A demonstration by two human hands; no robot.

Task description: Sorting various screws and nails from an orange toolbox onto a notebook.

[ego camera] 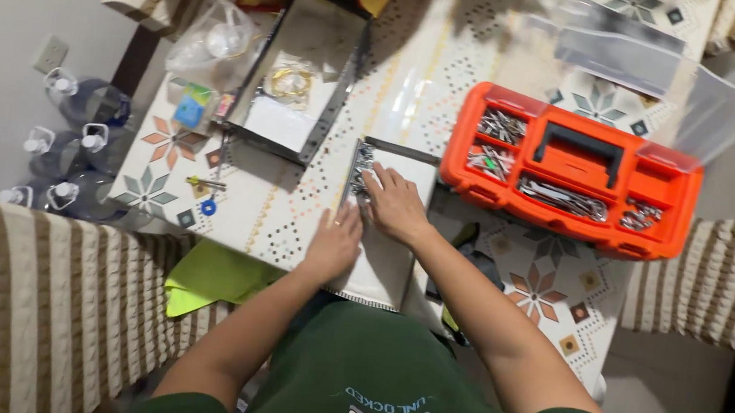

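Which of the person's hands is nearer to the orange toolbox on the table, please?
The right hand is nearer: it rests on the white panel beside the orange toolbox. The left hand lies lower on that panel, farther from the box.

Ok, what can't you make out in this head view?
- Panel middle: covered by left hand and right hand.
- Toolbox contents: too small to sort.
- Tray items: blurred, glare.
- Dark item beside the panel: mostly under the right forearm.
- Bottles: partly behind the table edge.

Both hands (pixel 365 221) rest on the panel (pixel 388 229), toolbox (pixel 573 173) to its right.
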